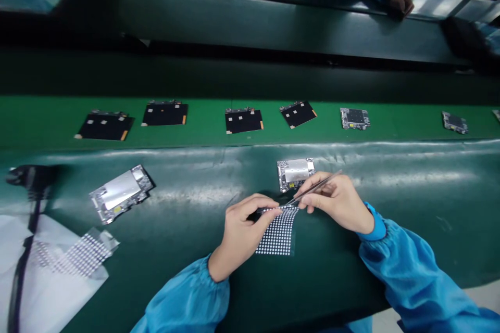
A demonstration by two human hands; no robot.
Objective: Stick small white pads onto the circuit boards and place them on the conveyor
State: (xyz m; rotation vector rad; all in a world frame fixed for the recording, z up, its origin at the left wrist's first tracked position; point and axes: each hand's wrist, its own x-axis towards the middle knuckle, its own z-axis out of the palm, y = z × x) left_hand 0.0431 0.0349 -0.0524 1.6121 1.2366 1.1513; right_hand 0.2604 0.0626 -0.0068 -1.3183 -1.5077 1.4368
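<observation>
My left hand (246, 229) pinches the top edge of a clear sheet of small white round stickers (275, 234), which hangs down over the green mat. In my right hand (336, 203) is a pair of metal tweezers (318, 186), its tips at the sheet's upper edge beside my left fingertips. Whether the tips grip a sticker is too small to tell. Just beyond my hands lies a circuit board (296, 170) with a silver metal plate, partly hidden by my right fingers. Another such board (123, 191) lies tilted at the left.
Several black-covered boards (244, 122) and bare circuit boards (354, 118) lie along a green strip (207, 130) behind the mat. At left are a black plug with cable (37, 182), a white bag (74, 302) and more sticker sheet (84, 256). Across the line shows another person's hand (401, 4).
</observation>
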